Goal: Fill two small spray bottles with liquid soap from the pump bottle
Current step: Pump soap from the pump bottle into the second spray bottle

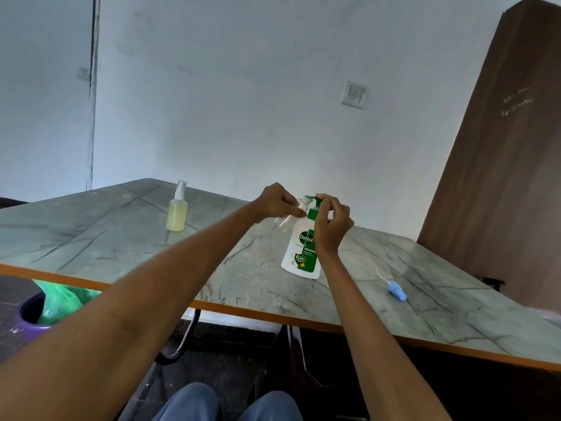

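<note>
1. My left hand (pixel 277 202) is closed around a small clear plastic spray bottle with no cap (pixel 293 212), holding it tilted so its open neck points up and to the right.
2. The neck of that bottle sits right at the green spout of the white pump bottle of liquid soap with a green label (pixel 302 250), which stands upright on the grey marble-patterned tabletop with an orange edge (pixel 121 238).
3. My right hand (pixel 332 220) is curled over the green pump head, fingers wrapped on its top and thumb at the collar.
4. The clear bottle looks nearly empty; I cannot tell how much soap is inside it.
5. At about ten o'clock from the pump bottle, well apart from it, a second small spray bottle filled with pale yellow liquid (pixel 177 208) stands upright with its clear sprayer cap on.
6. At about four o'clock from the pump bottle, a pale blue sprayer top with a thin white dip tube (pixel 394 288) lies on its side on the tabletop.
7. At the left, below the tabletop edge, a purple bin lined with a green plastic bag (pixel 51 305) is near my left forearm.
</note>
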